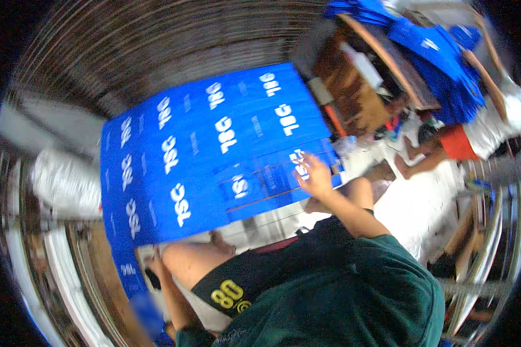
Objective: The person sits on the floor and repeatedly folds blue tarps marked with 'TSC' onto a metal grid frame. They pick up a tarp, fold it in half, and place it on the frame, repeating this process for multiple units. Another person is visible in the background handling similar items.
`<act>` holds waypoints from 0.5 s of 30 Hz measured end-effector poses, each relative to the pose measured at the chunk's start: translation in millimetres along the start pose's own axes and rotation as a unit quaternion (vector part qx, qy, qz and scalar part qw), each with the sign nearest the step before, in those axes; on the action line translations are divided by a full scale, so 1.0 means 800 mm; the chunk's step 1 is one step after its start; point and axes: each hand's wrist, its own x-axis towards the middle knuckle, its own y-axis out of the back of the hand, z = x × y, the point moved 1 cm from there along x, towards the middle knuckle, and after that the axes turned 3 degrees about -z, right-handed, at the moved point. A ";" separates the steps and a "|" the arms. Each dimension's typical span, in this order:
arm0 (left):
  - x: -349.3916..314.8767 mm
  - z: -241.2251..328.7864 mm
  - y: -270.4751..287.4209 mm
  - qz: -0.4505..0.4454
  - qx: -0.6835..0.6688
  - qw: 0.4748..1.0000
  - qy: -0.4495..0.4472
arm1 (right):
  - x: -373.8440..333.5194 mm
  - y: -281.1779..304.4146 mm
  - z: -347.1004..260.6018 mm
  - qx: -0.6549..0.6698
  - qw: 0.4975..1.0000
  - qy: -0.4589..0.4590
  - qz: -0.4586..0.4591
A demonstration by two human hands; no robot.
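Note:
A large blue printed sheet (pixel 200 144) with rows of white lettering lies spread over the low surface before me. My right hand (pixel 315 178) is over its near right part, fingers apart, with nothing seen in it. Under and beside that hand lies a rectangular blue piece (pixel 272 176) with a thin brownish edge. My left hand (pixel 154 265) is down beside my left knee, by the sheet's near left corner. A small dark thing is at its fingers; blur hides whether they grip it.
At the far right stands a wooden bench (pixel 353 87) with blue cloth (pixel 440 63) over it. A co-worker in red shorts (pixel 460 143) handles that cloth. A white wrapped bundle (pixel 66 182) lies at the left. Racks with pale rails (pixel 69 277) line the left side.

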 end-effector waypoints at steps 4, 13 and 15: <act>-0.072 0.093 -0.025 0.006 -0.091 0.996 -0.013 | 0.034 0.210 0.171 -0.051 0.936 -0.083 0.339; -0.097 0.146 -0.016 0.065 -0.117 0.991 -0.014 | 0.102 0.531 0.417 0.337 0.658 -0.366 0.565; -0.122 0.190 -0.028 0.018 -0.184 0.982 -0.032 | 0.105 0.558 0.446 0.318 0.663 -0.350 0.580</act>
